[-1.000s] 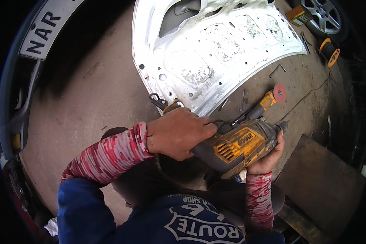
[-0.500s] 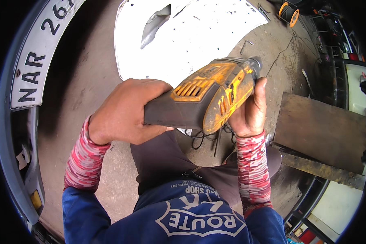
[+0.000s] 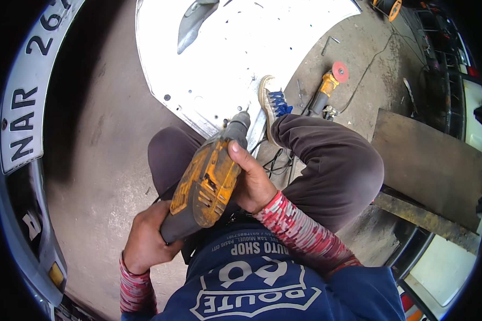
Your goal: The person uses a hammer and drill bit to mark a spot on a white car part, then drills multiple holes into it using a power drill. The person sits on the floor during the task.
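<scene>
A worn yellow and black power drill (image 3: 206, 179) slants across my lap, its chuck aimed away from me toward the near edge of a white car body panel (image 3: 219, 59). My left hand (image 3: 147, 235) is closed round the dark rear handle. Gripping the drill's front from the right side is my right hand (image 3: 254, 184), thumb on top behind the chuck. A thin bit seems to stick out at the chuck's tip; whether it touches the panel I cannot tell. Small holes dot the panel near that tip.
My shoe (image 3: 276, 101) rests at the panel's right edge. Beyond it lies an angle grinder (image 3: 326, 88) with a red disc, near a bent metal rod (image 3: 329, 44). Black cable (image 3: 277, 163) coils between my legs. A brown metal sheet (image 3: 426, 166) is at right, a car bumper (image 3: 53, 278) at left.
The drill has come down and toward my body, swinging from pointing right to pointing forward at the panel. Both hands moved with it. My right leg, shoe and the grinder now show.
</scene>
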A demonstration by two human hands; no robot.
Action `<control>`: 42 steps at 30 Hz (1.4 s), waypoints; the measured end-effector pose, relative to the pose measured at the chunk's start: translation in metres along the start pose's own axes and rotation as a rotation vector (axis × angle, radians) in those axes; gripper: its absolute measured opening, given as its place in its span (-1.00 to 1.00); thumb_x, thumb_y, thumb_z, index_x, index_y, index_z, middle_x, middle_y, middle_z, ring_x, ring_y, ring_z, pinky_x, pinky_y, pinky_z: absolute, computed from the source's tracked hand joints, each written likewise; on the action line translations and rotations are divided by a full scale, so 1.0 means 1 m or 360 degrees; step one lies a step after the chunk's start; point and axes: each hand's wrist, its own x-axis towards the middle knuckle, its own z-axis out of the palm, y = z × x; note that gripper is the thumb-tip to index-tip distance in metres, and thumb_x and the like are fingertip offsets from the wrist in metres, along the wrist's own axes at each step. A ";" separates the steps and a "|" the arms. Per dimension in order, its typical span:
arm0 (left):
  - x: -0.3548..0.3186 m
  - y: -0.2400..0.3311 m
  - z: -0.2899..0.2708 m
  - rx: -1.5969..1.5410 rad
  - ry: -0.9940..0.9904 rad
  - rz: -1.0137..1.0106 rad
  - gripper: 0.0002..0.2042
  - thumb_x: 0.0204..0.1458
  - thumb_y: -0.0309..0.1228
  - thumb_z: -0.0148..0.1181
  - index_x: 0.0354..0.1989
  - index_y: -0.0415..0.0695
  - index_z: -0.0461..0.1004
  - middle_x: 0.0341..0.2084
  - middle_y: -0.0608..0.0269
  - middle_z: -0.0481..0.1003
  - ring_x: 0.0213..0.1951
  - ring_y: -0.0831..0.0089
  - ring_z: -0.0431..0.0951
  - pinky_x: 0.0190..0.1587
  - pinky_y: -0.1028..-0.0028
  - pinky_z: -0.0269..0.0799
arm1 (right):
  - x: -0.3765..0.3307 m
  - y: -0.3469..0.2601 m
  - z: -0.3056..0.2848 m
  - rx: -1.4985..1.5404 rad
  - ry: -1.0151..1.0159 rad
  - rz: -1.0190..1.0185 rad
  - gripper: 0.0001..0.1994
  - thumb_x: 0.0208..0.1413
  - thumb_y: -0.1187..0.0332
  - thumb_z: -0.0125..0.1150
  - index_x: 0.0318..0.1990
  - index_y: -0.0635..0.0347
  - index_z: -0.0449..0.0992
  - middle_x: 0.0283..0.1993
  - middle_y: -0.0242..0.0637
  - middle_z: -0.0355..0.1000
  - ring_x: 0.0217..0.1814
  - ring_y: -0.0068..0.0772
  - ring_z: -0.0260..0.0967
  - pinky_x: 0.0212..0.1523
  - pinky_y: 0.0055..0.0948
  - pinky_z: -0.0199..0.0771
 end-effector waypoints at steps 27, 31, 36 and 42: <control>0.105 0.052 0.057 0.0653 -0.0520 -0.0568 -0.44 -0.18 -0.39 0.49 0.07 -0.18 0.45 -0.16 0.03 0.58 -0.22 -0.07 0.68 -0.14 0.10 0.62 | 0.044 -0.023 -0.067 0.0259 0.0440 0.0531 -0.61 0.36 0.30 0.26 0.22 0.31 0.43 0.01 -0.10 0.57 -0.05 -0.23 0.65 0.00 -0.20 0.75; 0.108 0.053 0.061 0.0655 -0.0522 -0.0604 -0.44 -0.18 -0.40 0.48 0.07 -0.19 0.45 -0.17 0.04 0.58 -0.21 -0.05 0.68 -0.16 0.11 0.61 | 0.049 -0.028 -0.072 0.0336 0.0399 0.0570 -0.48 0.26 0.38 0.36 0.26 0.31 0.25 0.07 0.01 0.50 0.00 -0.10 0.63 -0.01 -0.10 0.77; 0.108 0.054 0.063 0.0638 -0.0503 -0.0622 -0.42 -0.18 -0.42 0.45 0.11 -0.22 0.47 -0.18 0.04 0.58 -0.21 -0.05 0.66 -0.18 0.13 0.59 | 0.048 -0.028 -0.069 0.0200 0.0447 0.0569 -0.62 0.35 0.30 0.26 0.20 0.32 0.43 -0.01 -0.11 0.58 -0.05 -0.24 0.65 0.00 -0.22 0.76; 0.110 0.057 0.066 0.0666 -0.0477 -0.0655 -0.48 -0.17 -0.45 0.42 0.06 -0.19 0.48 -0.19 0.02 0.58 -0.22 -0.08 0.66 -0.18 0.09 0.58 | 0.047 -0.030 -0.071 0.0222 0.0445 0.0568 -0.60 0.35 0.31 0.25 0.23 0.32 0.41 0.01 -0.10 0.57 -0.04 -0.23 0.65 0.00 -0.22 0.75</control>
